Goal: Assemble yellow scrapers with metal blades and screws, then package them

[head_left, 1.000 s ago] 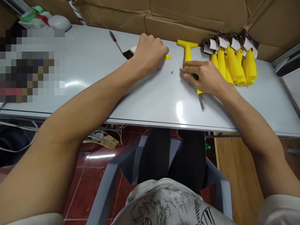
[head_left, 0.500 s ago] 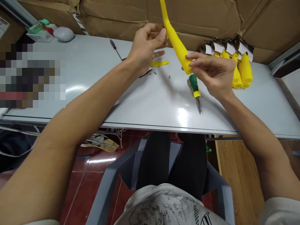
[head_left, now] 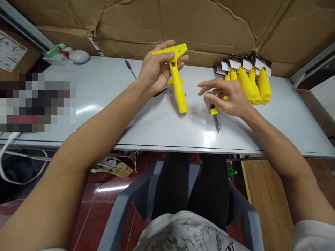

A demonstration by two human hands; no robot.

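My left hand grips the crosspiece of a yellow T-shaped scraper handle, thumb on its face. The handle's tubular shaft slants down toward me above the table. Clear of the handle, my right hand is open with its fingers spread. It hovers over a green and yellow screwdriver and hides part of its grip. Behind the shaft lies a flat yellow plastic piece, with several tiny screws near it. A dark flat item is partly covered by my left hand.
Several yellow handles with dark-and-white blades or cards at their far ends lie at the right. A second screwdriver is at the back. A computer mouse and small containers stand back left. Cardboard walls the rear.
My right hand has let go of the scraper handle and moved down over the screwdriver. The handle, now held by my left hand alone, has turned to show its T-shaped face.
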